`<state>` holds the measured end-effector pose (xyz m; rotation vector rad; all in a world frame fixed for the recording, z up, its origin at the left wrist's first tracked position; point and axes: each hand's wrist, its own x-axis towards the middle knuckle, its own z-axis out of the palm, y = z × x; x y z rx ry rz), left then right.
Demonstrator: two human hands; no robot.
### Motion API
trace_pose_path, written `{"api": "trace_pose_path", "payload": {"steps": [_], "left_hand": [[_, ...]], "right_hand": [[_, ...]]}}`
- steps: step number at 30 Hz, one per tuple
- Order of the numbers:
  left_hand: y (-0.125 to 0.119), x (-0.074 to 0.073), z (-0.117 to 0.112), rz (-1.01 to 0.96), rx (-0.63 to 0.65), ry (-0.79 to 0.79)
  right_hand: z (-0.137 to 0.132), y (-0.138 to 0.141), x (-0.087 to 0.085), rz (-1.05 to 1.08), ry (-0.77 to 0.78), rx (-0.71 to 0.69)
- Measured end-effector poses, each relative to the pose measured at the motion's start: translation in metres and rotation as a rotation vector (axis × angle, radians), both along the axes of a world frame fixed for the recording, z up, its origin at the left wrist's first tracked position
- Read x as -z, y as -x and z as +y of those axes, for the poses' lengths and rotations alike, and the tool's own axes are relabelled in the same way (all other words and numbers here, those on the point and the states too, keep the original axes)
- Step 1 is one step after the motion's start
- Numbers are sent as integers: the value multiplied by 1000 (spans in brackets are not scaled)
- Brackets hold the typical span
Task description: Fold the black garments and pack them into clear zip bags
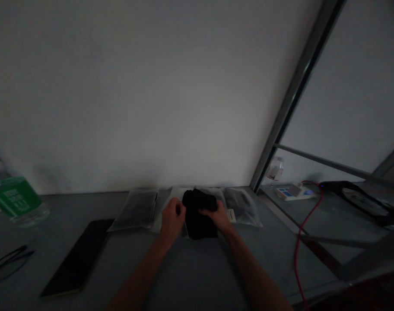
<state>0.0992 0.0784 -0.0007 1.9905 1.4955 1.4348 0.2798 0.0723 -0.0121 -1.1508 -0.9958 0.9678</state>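
Observation:
A black piece of folded cloth [200, 222] is held up in front of me; the dim light hides its exact kind. My right hand [220, 217] grips its right side, with the thumb laid across the front. At the cloth's upper left edge, my left hand [173, 218] is closed in a pinch. Behind the cloth, frosted plastic bags lie in a row against the wall. The left bag [137, 209] has something dark inside, and the right bag [244, 207] carries a small white label.
On the left are a dark flat slab [78, 259], a pair of glasses [11, 261] and a large bottle with a green label [17, 198]. A metal frame post [292, 99] rises at right. Beyond it lie a red cable [300, 242], a small bottle [276, 169] and a black frame-shaped object [362, 196].

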Motion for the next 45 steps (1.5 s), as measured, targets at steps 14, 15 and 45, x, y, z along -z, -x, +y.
{"api": "trace_pose_path", "payload": {"steps": [14,15,45], "left_hand": [[3,-2,-1,-19,41,128],[3,-2,0,-22,37,143],[16,-12,4,430,-89,107]], "right_hand": [[-6,-1,-8,6,9,-191],[-6,0,-7,5,17,-209],[-1,-4,3,-474,-189,-458]]}}
